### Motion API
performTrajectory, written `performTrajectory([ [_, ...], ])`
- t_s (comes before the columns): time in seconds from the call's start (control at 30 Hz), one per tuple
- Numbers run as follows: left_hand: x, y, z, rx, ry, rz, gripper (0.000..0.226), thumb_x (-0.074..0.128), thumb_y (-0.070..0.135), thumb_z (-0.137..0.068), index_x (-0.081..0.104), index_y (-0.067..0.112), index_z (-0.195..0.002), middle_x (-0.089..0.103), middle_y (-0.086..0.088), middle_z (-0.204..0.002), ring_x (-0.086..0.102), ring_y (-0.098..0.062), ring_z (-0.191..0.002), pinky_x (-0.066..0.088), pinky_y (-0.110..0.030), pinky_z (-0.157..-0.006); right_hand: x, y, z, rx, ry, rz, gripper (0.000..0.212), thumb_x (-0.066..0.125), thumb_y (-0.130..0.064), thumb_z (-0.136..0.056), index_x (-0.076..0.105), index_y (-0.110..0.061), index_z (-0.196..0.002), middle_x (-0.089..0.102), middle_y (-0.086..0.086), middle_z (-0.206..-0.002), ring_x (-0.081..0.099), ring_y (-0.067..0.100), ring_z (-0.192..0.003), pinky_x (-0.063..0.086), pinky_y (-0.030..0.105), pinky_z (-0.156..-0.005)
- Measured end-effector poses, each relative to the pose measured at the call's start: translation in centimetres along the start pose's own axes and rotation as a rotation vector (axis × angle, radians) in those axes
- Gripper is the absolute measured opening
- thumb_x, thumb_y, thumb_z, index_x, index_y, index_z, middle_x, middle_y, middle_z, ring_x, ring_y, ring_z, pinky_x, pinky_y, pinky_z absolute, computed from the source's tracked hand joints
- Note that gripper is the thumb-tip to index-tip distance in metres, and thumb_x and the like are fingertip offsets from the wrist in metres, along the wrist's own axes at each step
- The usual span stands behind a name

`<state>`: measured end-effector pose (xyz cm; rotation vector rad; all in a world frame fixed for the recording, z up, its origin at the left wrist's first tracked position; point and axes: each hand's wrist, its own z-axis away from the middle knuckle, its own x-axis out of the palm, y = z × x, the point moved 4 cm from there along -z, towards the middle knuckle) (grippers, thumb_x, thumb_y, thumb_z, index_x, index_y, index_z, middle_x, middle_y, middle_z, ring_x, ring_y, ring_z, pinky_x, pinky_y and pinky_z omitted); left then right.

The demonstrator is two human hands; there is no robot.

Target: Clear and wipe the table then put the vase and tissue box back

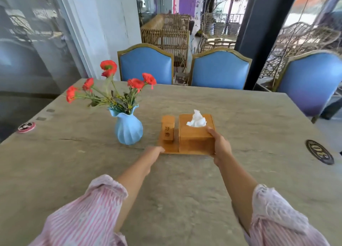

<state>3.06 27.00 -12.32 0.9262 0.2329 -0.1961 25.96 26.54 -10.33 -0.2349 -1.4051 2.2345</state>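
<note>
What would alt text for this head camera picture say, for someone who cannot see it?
A person's right hand grips a wooden tissue box on its tray, while the left hand touches the tray's near edge. A blue vase of red flowers stands beside it on a stone table.

My left hand (154, 153) is blurred, so its grip on the wooden tray (167, 149) is unclear. My right hand (220, 145) hides the tissue box's (194, 134) near right corner. The right chair (312, 82) is cut off.
</note>
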Motion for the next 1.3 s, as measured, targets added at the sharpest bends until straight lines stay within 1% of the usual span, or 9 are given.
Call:
performTrajectory([
  [0.1,0.6,0.4,-0.8,0.126,-0.024,-0.173,0.045,0.055,0.028,-0.088,0.05,0.013,-0.13,0.055,-0.005,-0.127,0.05,-0.027,-0.122,0.041,-0.04,-0.102,0.5,0.0,-1.3,0.019,0.002,-0.009,0.06,0.076,-0.045,-0.07,0.057,-0.017,-0.119,0.061,0.003,-0.118,0.057,0.023,-0.11,0.047,0.041,-0.095],
  [0.17,0.8,0.4,-0.9,0.301,0.041,-0.557,0.046,0.05,0.034,-0.09,0.046,0.016,-0.133,0.053,-0.005,-0.132,0.042,-0.028,-0.133,0.038,-0.043,-0.107,0.7,0.2,-2.2,0.02,-0.021,-0.006,0.052,0.076,-0.047,-0.07,0.059,-0.02,-0.112,0.061,0.002,-0.119,0.056,0.023,-0.111,0.045,0.041,-0.095],
  [0.23,1.5,0.2,-0.8,0.468,0.056,-0.955,0.054,0.038,0.036,-0.097,0.03,0.014,-0.146,0.025,-0.005,-0.156,0.013,-0.024,-0.148,0.016,-0.048,-0.119,0.9,0.0,-2.5,0.003,-0.061,0.008,0.042,0.075,-0.049,-0.069,0.061,-0.024,-0.1,0.061,0.002,-0.119,0.056,0.023,-0.111,0.045,0.04,-0.099],
  [0.33,2.3,-0.4,-0.8,0.491,-0.018,-1.155,0.058,0.023,0.035,-0.102,0.009,0.009,-0.151,0.001,-0.005,-0.161,-0.003,-0.019,-0.149,0.0,-0.044,-0.12,1.0,-0.1,-2.7,-0.023,-0.09,0.071,0.077,0.073,-0.062,-0.058,0.058,-0.022,-0.122,0.058,0.001,-0.128,0.053,0.023,-0.118,0.04,0.045,-0.106],
  [0.4,2.5,-0.5,-0.9,0.493,-0.025,-1.209,0.058,0.02,0.035,-0.102,0.006,0.008,-0.151,0.0,-0.006,-0.161,-0.003,-0.019,-0.149,-0.001,-0.041,-0.12,1.1,-0.2,-2.7,-0.034,-0.091,0.117,0.085,0.069,-0.063,-0.066,0.048,-0.02,-0.136,0.053,0.002,-0.135,0.048,0.023,-0.124,0.036,0.042,-0.109],
  [0.53,2.6,-0.1,-0.7,0.499,-0.051,-1.25,0.059,0.021,0.035,-0.102,0.005,0.006,-0.151,-0.001,-0.008,-0.161,-0.001,-0.018,-0.149,0.001,-0.037,-0.121,1.0,-0.3,-2.9,-0.037,-0.084,0.185,0.07,0.057,-0.056,-0.084,0.041,-0.019,-0.141,0.045,0.003,-0.142,0.041,0.025,-0.131,0.032,0.041,-0.106],
  [1.07,2.0,0.8,-0.4,0.457,-0.106,-1.29,0.064,0.025,0.037,-0.101,0.0,0.005,-0.151,-0.006,-0.009,-0.16,-0.003,-0.019,-0.149,0.001,-0.037,-0.121,1.3,-0.3,-1.9,-0.118,-0.041,0.4,0.073,0.038,-0.059,-0.092,0.023,-0.016,-0.149,0.034,0.009,-0.151,0.034,0.031,-0.137,0.03,0.047,-0.109],
  [1.2,1.6,2.0,-0.4,0.382,-0.151,-1.289,0.064,0.029,0.035,-0.101,0.002,0.006,-0.151,-0.006,-0.009,-0.16,-0.005,-0.023,-0.149,0.004,-0.039,-0.121,0.7,-1.2,-0.5,-0.136,-0.006,0.594,0.068,0.027,-0.058,-0.095,0.041,-0.005,-0.137,0.051,0.014,-0.131,0.047,0.032,-0.122,0.036,0.037,-0.09],
  [1.3,1.8,2.6,1.3,0.404,-0.157,-1.239,0.063,0.036,0.033,-0.1,0.011,0.006,-0.151,0.002,-0.011,-0.16,0.001,-0.026,-0.149,0.013,-0.04,-0.121,-0.6,-1.8,1.3,-0.256,0.051,0.645,0.058,0.027,-0.051,-0.098,0.055,-0.002,-0.114,0.057,0.009,-0.095,0.053,0.026,-0.091,0.036,0.033,-0.073],
])
